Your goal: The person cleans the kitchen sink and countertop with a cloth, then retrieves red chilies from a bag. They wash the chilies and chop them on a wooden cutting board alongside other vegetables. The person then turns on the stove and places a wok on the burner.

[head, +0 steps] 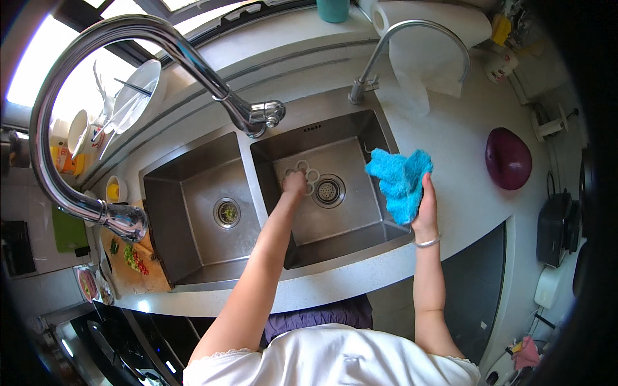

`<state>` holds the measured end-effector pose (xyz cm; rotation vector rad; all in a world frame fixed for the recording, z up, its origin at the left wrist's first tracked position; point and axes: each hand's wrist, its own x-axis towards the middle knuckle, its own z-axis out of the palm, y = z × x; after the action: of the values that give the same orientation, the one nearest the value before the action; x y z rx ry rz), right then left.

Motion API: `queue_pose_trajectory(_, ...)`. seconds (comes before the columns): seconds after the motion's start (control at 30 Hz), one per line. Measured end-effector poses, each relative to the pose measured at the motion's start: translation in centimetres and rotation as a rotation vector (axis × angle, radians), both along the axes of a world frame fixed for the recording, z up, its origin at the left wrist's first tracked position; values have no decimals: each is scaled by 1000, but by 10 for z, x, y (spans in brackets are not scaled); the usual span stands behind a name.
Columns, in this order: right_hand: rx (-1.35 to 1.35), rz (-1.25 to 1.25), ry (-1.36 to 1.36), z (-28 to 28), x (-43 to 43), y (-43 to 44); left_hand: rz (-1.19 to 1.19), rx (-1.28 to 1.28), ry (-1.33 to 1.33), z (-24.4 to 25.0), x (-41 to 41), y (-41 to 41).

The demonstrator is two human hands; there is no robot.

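My left hand (294,183) reaches down into the right basin (347,227) of a stainless steel double sink. Its fingers are on a pale, flower-shaped rack or mat of rings (313,174), beside the drain strainer (329,191); whether they grip it is hard to tell. Over the right rim of that basin, my right hand (427,207) holds a fluffy blue cloth (401,183), with the thumb along its edge. A bracelet circles the right wrist. Bits of green food lie in the drain (227,213) of the left basin.
A large chrome faucet (140,26) arches over the left side; a slimmer tap (415,24) stands behind the right basin. Chopped vegetables lie on a wooden cutting board (140,270) at left. A paper towel roll (434,19) and a purple bowl-like object (508,158) are on the right.
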<state>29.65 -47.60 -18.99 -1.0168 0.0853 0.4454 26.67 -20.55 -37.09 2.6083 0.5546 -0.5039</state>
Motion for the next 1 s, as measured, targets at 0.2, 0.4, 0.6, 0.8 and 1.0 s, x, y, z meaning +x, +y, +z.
queue_pose_trajectory(0.2, -92, 19, 0, -52, -14, -11, 377, -1021, -385, 75, -20, -17)
queue_pose_trajectory(0.4, 16, 182, -19, -51, -55, 97, 385, -1394, -508, 158, -65, -35)
queue_pose_trajectory(0.6, 285, 264, 201, -37, -71, 119, 226, -1062, -661, 178, -100, -30)
queue_pose_trajectory(0.8, 134, 99, 76, -11, -107, 124, -227, -344, -1011, 198, -134, -12)
queue_pose_trajectory(1.0, 74, -142, 37, 15, -131, 131, -371, 52, -992, 220, -167, 28)
